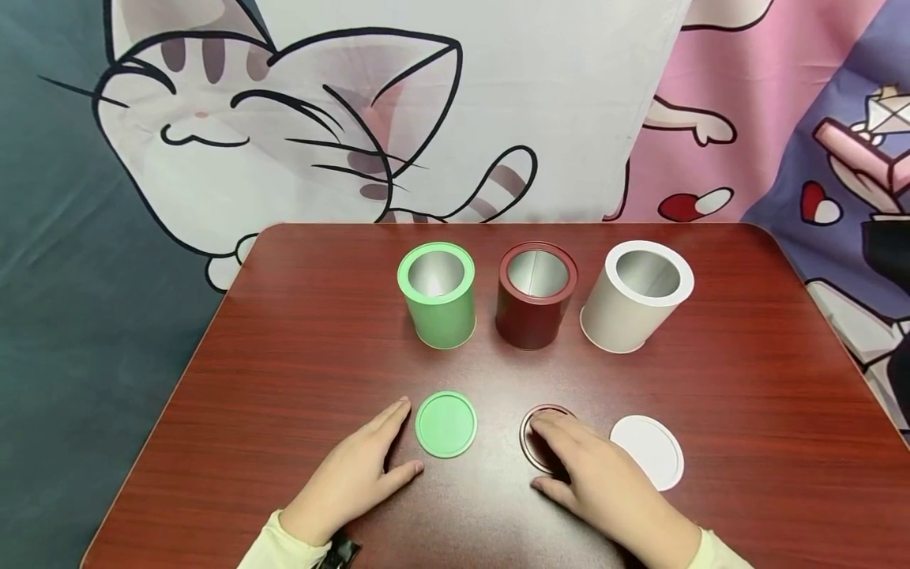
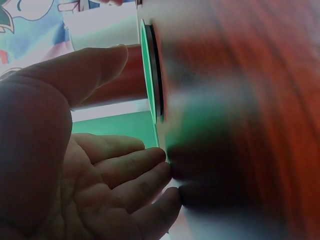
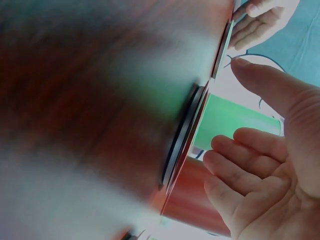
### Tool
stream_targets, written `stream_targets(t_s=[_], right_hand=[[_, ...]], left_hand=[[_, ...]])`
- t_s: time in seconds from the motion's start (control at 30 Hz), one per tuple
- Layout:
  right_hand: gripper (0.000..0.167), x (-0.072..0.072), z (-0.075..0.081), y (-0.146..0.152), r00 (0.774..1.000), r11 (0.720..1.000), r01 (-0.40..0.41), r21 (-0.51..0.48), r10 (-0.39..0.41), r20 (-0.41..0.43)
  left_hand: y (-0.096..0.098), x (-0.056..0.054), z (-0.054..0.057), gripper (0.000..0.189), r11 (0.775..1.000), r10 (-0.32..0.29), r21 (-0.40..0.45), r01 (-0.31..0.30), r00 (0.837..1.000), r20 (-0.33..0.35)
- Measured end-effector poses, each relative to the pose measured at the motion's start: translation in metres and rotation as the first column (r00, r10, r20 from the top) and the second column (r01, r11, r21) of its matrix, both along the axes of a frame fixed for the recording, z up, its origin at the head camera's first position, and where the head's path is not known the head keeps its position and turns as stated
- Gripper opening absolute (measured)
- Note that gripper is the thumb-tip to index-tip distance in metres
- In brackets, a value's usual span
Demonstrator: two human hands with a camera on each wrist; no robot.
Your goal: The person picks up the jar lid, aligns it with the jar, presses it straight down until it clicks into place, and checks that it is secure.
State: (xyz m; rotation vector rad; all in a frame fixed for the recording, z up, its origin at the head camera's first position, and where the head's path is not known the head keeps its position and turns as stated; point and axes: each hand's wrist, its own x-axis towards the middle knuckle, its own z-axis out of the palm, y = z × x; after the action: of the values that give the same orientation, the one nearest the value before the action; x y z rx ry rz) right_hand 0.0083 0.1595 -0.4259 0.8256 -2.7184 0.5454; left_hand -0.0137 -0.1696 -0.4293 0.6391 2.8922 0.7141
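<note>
In the head view a round green lid (image 1: 446,424) lies flat on the table, and my left hand (image 1: 355,466) is just left of it with thumb and fingers spread. The left wrist view shows the left palm with fingertips down near the tabletop and nothing in the hand. My right hand (image 1: 597,474) reaches over a dark red lid (image 1: 528,437), covering part of it, with its fingers relaxed. From the right wrist camera, that lid's edge (image 3: 186,137) stands a little apart from the thumb. Beside the right hand lies a white lid (image 1: 657,454), partly hidden behind it.
Three open cans stand in a row toward the table's back: green (image 1: 442,320), dark red (image 1: 532,322) and white (image 1: 618,316). The white one looks tilted in this view. Behind the brown table (image 1: 298,348) hangs a cloth with a cartoon cat (image 1: 213,158).
</note>
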Motion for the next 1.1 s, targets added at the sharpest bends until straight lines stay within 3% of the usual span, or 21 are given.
stream_targets(t_s=[0.33, 1.1], right_hand=[[0.071, -0.004, 0.001, -0.005, 1.0, 1.0, -0.019, -0.007, 0.019, -0.015], [0.066, -0.012, 0.003, -0.021, 0.998, 0.999, -0.036, 0.022, 0.035, 0.05]], left_hand=[[0.001, -0.004, 0.001, 0.076, 1.0, -0.004, 0.0, 0.004, 1.0, -0.004], [0.004, -0.018, 0.001, 0.076, 1.0, -0.003, 0.0, 0.003, 1.0, -0.006]])
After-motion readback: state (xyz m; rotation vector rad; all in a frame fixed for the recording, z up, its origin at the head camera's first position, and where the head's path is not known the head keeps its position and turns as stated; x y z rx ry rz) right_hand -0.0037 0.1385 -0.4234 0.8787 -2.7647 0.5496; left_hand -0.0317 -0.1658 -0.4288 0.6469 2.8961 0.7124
